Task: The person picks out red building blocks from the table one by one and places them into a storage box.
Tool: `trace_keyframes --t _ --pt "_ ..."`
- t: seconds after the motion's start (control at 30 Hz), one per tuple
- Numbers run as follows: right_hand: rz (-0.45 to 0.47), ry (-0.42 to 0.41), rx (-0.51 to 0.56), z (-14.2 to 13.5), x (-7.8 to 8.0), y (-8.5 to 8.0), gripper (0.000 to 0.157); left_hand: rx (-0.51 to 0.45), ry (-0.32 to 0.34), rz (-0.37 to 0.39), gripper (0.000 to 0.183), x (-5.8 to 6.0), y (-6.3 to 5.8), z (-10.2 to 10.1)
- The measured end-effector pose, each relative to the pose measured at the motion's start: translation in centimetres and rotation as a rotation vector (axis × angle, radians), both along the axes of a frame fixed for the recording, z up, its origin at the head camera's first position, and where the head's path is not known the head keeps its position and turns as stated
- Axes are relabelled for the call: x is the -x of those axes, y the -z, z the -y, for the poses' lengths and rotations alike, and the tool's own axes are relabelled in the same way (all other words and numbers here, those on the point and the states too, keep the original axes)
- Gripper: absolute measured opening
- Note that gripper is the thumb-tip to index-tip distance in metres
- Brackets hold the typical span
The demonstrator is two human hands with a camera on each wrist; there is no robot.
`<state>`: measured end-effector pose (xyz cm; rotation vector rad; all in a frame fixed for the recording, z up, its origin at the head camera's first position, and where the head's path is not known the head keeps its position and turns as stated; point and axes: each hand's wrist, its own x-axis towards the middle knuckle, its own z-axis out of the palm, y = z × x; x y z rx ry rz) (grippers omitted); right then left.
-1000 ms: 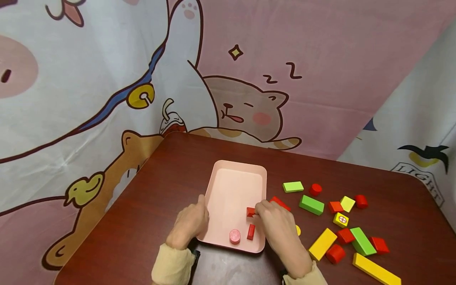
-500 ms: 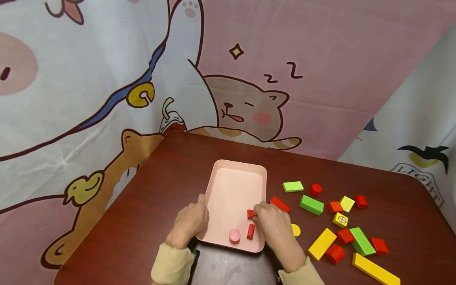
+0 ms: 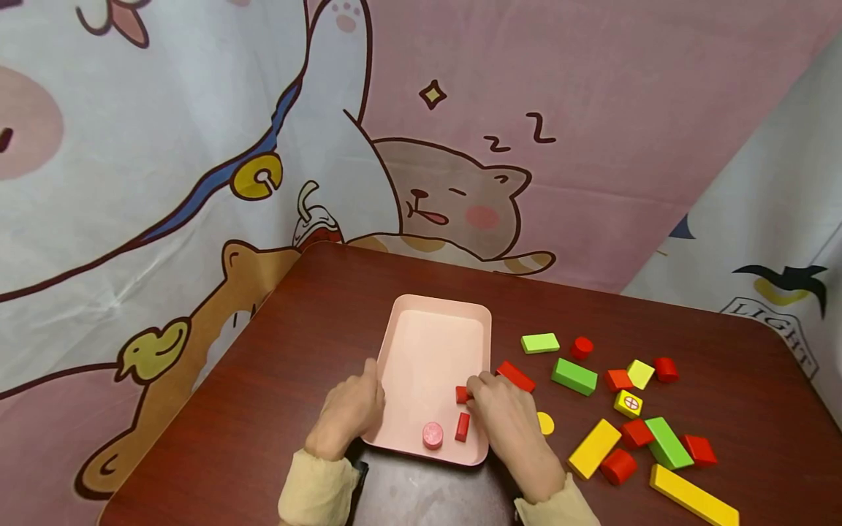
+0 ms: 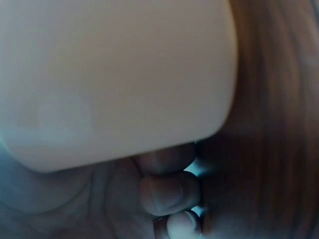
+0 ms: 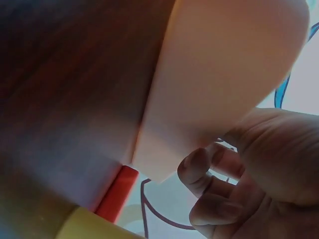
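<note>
A pink tray (image 3: 434, 351) lies on the table in the head view. My left hand (image 3: 349, 409) holds its left side, thumb along the rim; the left wrist view shows curled fingers (image 4: 167, 191) beside the tray wall. Over the right rim, my right hand (image 3: 503, 420) pinches a small red block (image 3: 462, 394) inside the tray, its grip partly hidden. Below that block lie another red block (image 3: 463, 427) and a pink round block (image 3: 432, 436). In the right wrist view, some right fingers (image 5: 214, 209) are curled outside the tray wall.
Right of the tray are several loose blocks: a red bar (image 3: 516, 376), a yellow disc (image 3: 545, 423), a green block (image 3: 574, 377), a yellow block (image 3: 594, 448), a red cylinder (image 3: 618, 466) and a long yellow bar (image 3: 693, 494). A printed cloth (image 3: 592, 183) hangs behind the table.
My right hand has shifted slightly left and lower, and the red block at its fingertips has lowered a little in the tray. The yellow disc has come into fuller view. My left hand stays put.
</note>
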<state>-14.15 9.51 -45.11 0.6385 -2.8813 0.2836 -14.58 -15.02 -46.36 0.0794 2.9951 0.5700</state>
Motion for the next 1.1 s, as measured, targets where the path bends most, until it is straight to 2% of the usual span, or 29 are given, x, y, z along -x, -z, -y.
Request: trace_keyframes --t 0.13,0.23,0.43,0.6,0.9,1.1 --pt "-0.025 -0.014 0.029 -0.2 -0.5 -0.9 0.021 0.001 0.001 -0.008 0.009 -0.1 0.1 0.0" --pt "-0.052 -0.009 0.068 -0.3 -1.1 -2.3 0.022 0.0 0.002 -0.014 0.009 -0.1 0.1 0.0" --pt "-0.079 0.026 0.102 -1.2 -2.2 -5.2 0.023 -0.005 0.005 -0.011 0.009 -0.2 0.0 -0.1" --pt "-0.068 0.071 0.105 -2.4 -2.5 -6.7 0.024 -0.006 0.005 -0.015 0.009 -0.2 -0.1 0.0" --pt "-0.088 0.159 0.159 -5.7 -1.6 -7.1 0.025 -0.002 0.004 -0.005 0.01 0.0 0.0 0.0" --pt "-0.037 0.189 0.152 -7.5 -0.6 -6.0 0.022 0.005 0.007 -0.013 0.009 0.0 0.1 0.0"
